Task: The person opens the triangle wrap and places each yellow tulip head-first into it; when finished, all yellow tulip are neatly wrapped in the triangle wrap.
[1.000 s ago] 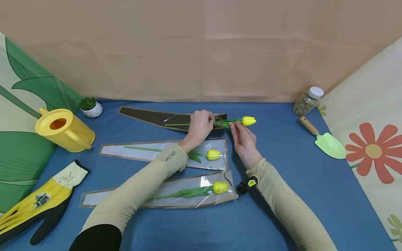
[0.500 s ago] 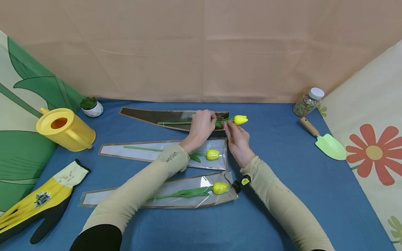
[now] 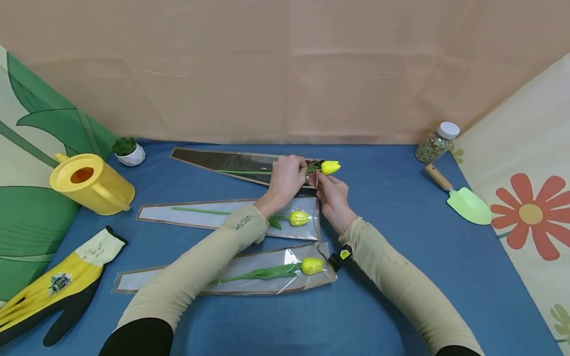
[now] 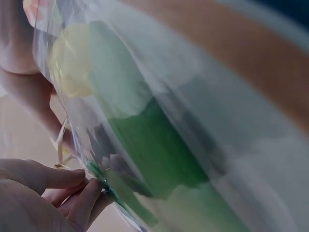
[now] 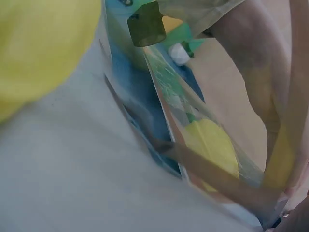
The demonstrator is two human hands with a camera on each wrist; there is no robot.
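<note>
A yellow tulip [image 3: 330, 167] lies partly in the dark flower sleeve [image 3: 209, 161] at the back, its bloom outside the right-hand mouth. My left hand [image 3: 286, 182] pinches the sleeve near that mouth; the left wrist view shows the fingertips [image 4: 86, 180] together at the clear film. My right hand [image 3: 335, 200] pinches the tulip just below its bloom, fingertips close to the sleeve's edge and partly hidden. Nearer me lie two pale clear-fronted sleeves, a middle one [image 3: 156, 213] and a front one [image 3: 133, 282], each with a yellow tulip inside.
On the left stand a yellow watering can [image 3: 95, 185] and a potted succulent [image 3: 129, 152], with a yellow and black glove [image 3: 67, 282] in front. A lidded jar [image 3: 435, 143] and a green trowel [image 3: 467, 205] are on the right. A blue cloth [image 3: 423, 267] covers the table.
The tulip has slid left, deeper into the dark sleeve, and its bloom now sits close to the mouth. My right hand has moved left with it; the left hand has hardly moved.
</note>
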